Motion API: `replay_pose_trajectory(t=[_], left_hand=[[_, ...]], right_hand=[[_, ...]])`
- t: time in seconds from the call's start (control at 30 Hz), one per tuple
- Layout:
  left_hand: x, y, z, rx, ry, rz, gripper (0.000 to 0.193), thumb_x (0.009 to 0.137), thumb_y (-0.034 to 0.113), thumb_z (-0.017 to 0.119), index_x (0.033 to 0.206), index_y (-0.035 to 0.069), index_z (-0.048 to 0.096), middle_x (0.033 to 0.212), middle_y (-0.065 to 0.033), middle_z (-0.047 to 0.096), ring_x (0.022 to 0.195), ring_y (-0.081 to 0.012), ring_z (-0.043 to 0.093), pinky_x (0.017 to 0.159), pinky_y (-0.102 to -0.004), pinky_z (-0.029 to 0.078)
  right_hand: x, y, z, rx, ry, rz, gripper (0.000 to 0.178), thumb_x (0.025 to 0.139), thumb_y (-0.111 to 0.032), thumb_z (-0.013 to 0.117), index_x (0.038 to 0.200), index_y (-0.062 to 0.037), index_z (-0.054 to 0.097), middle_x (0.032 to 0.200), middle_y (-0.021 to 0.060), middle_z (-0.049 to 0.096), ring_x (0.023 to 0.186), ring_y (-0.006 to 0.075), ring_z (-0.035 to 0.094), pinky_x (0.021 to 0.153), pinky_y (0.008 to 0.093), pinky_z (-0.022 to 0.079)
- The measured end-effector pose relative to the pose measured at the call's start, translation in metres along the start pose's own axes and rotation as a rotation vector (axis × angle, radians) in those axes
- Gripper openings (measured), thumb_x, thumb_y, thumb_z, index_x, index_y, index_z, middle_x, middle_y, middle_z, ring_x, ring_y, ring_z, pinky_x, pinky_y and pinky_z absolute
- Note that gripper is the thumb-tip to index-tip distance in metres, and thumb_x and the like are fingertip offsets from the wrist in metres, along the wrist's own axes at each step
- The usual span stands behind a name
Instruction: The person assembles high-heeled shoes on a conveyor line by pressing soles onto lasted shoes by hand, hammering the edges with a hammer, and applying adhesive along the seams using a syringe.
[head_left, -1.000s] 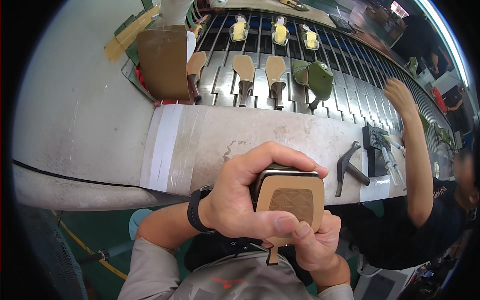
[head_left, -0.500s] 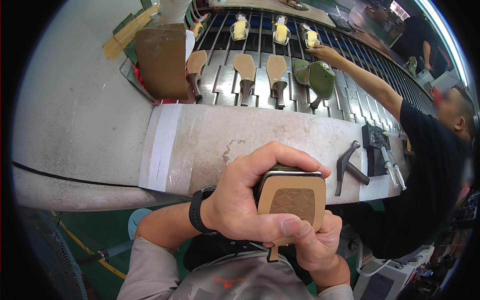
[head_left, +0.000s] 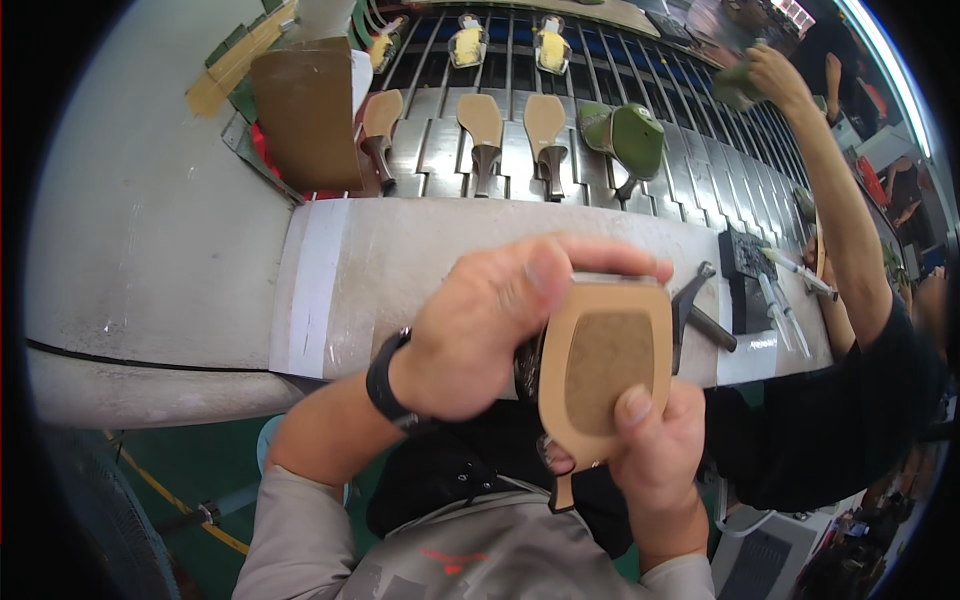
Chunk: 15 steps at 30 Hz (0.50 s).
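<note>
I hold a high-heeled shoe upside down in front of my chest, its tan sole with a darker brown patch facing up. My left hand curls over the shoe's left side and top edge, a black watch on the wrist. Under the shoe, my right hand grips its lower end with the thumb pressed on the sole. The shoe's thin heel points down toward my lap.
A grey workbench runs in front of me, with a metal tool on it. Beyond lies a slatted conveyor carrying tan-soled heels and a green shoe. A co-worker's arm reaches over it from the right.
I have raised the shoe and brought it closer, with my left fingers shifting over its top. The co-worker's arm has swung farther across the conveyor and picked up something green.
</note>
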<state>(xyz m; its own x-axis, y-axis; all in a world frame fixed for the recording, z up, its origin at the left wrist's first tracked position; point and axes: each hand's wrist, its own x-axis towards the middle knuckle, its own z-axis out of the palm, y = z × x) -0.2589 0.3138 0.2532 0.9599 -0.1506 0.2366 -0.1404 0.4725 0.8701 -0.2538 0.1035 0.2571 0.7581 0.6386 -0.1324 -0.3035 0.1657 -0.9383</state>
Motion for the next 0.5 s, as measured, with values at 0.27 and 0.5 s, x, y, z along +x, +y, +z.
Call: replay_pose_trajectory(t=[0.27,0.5], left_hand=[[0.040,-0.025,-0.026,0.018,-0.019,0.096,0.060,0.115,0.043,0.049,0.151,-0.005,0.052,0.143,-0.0179,0.066,0.132,-0.0206,0.065,0.113,-0.0361,0.051],[0.043,-0.029,-0.028,0.073,-0.027,0.148,0.054,0.114,0.035,0.054,0.151,-0.005,0.053,0.140,-0.0129,0.067,0.129,-0.0160,0.064,0.111,-0.0328,0.051]], right_hand=[[0.037,-0.016,-0.026,0.183,0.038,0.051,0.048,0.114,-0.033,0.054,0.126,0.0131,0.063,0.098,0.0212,0.073,0.067,0.0226,0.072,0.054,0.0319,0.063],[0.041,-0.009,-0.034,0.181,0.022,-0.011,0.046,0.114,-0.031,0.053,0.126,0.0125,0.063,0.099,0.0204,0.074,0.068,0.0229,0.074,0.054,0.0301,0.063]])
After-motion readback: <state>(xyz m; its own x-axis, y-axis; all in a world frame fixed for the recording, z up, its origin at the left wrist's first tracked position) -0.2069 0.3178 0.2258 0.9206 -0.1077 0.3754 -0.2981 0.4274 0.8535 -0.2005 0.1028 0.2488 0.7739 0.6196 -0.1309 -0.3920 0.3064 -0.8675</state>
